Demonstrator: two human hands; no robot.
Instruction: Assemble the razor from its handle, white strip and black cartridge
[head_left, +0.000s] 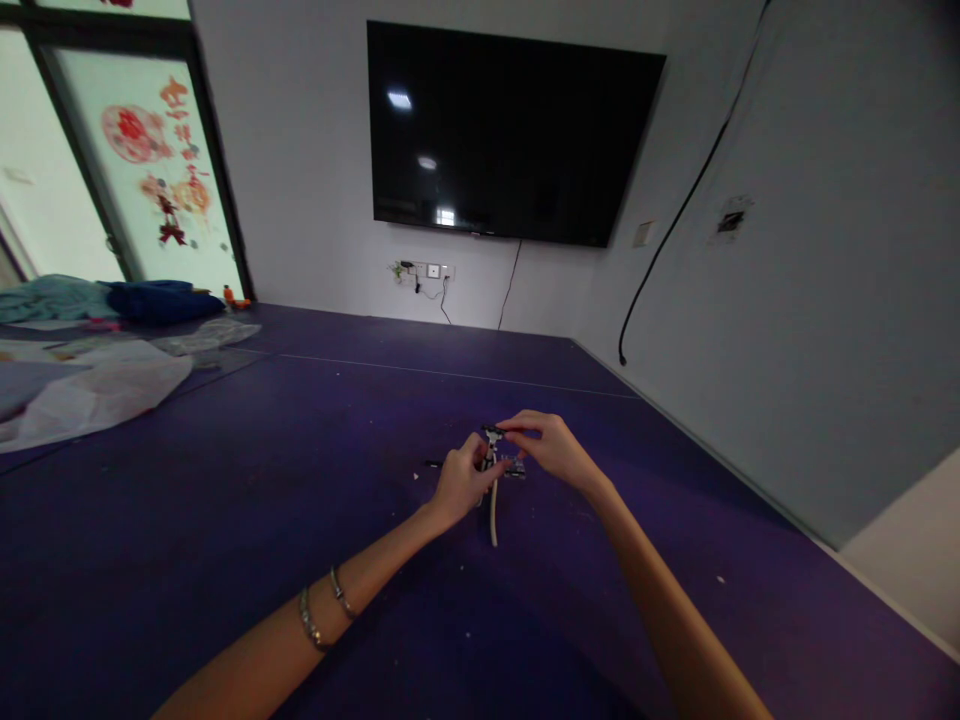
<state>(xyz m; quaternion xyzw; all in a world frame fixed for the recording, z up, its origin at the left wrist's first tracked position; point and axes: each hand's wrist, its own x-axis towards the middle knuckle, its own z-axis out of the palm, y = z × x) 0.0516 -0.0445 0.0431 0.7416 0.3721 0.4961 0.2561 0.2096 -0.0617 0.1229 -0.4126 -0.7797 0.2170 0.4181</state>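
Note:
My left hand (463,480) is closed around a small pliers-like tool. It has a silvery head (493,437) and a long cream handle (493,520) hanging below the fingers. My right hand (551,440) pinches a small dark piece (495,429) at the top of that head; its exact kind is too small to make out. Just under the right fingers is a small blue-and-grey part (515,467). A thin dark stick-like thing (433,463) shows left of my left hand. Fingers hide much of the tool's middle.
Purple floor matting (300,520) spreads below, with tiny white scraps on it. Clear plastic sheeting (112,390) and folded blue cloth (161,300) lie at left. A large television (510,140) hangs on the wall; a black cable (675,220) dangles at right.

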